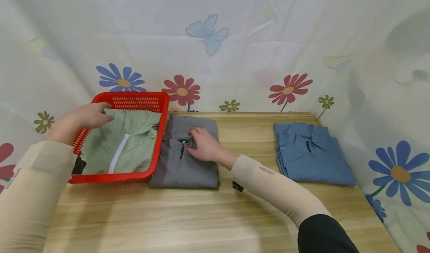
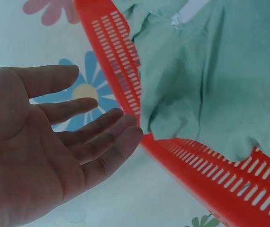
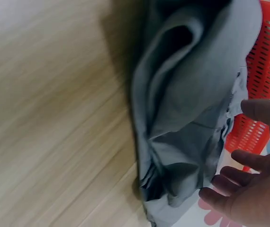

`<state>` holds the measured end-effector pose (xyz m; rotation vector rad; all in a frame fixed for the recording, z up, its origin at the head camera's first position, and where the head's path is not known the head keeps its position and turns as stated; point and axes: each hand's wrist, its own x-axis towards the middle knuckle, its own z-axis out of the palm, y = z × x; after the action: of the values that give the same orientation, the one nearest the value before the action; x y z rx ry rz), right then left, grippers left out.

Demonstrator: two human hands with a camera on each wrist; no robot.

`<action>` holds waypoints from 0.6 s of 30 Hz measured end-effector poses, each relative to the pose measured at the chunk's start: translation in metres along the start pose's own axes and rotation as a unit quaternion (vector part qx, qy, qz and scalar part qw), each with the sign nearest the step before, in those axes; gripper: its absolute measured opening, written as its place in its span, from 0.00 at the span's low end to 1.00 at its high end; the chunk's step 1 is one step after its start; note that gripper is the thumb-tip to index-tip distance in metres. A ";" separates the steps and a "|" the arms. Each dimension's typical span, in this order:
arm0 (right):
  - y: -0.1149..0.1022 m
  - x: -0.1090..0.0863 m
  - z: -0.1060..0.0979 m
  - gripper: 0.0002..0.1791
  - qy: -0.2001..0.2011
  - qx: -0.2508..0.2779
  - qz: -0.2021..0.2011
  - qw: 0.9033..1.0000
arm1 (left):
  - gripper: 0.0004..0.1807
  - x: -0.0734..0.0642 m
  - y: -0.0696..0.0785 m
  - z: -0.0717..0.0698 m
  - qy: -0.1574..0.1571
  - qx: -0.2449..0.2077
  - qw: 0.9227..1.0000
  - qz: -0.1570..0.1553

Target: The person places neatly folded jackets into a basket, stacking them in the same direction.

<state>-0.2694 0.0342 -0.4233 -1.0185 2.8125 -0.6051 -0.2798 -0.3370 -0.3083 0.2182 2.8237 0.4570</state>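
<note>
A light green garment [image 1: 134, 133] with a pale zipper lies folded inside a red basket [image 1: 115, 177]. My left hand [image 1: 92, 115] is over the basket's far left part, fingers loosely extended; in the left wrist view the left hand [image 2: 54, 142] has its palm showing and holds nothing. Right beside the basket lies a folded grey garment [image 1: 189, 171] with a dark zipper pull at its collar. Over its upper part is my right hand [image 1: 206, 144]. The right wrist view shows the right hand [image 3: 253, 175] with spread fingers close to the grey fabric [image 3: 196, 113]; whether they touch it I cannot tell.
A folded blue garment [image 1: 312, 159] lies on the right side of the wooden table [image 1: 168, 219]. Behind the table hangs a white curtain [image 1: 248, 62] printed with flowers and a butterfly. A small black tag [image 1: 237, 186] sits under the right forearm.
</note>
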 end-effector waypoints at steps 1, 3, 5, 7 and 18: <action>0.001 -0.001 0.001 0.34 -0.008 -0.009 0.002 1.000 | 0.34 -0.001 0.003 0.000 0.000 0.002 1.000 0.001; 0.003 -0.002 0.004 0.37 -0.029 -0.019 0.007 0.999 | 0.34 -0.003 0.007 0.001 -0.002 0.004 1.000 0.004; 0.005 -0.003 0.006 0.39 -0.053 -0.024 0.013 0.998 | 0.34 -0.004 0.011 0.001 -0.003 0.007 1.000 0.006; 0.006 -0.003 0.008 0.39 -0.073 -0.025 0.021 0.997 | 0.34 -0.004 0.016 0.002 -0.002 0.007 1.000 0.010; 0.011 0.000 0.009 0.38 -0.108 -0.059 0.054 0.991 | 0.34 -0.004 0.032 0.010 0.029 -0.002 0.999 0.011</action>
<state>-0.2742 0.0387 -0.4359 -0.8832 2.7148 -0.2993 -0.2694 -0.3047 -0.3063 0.2394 2.8801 0.4826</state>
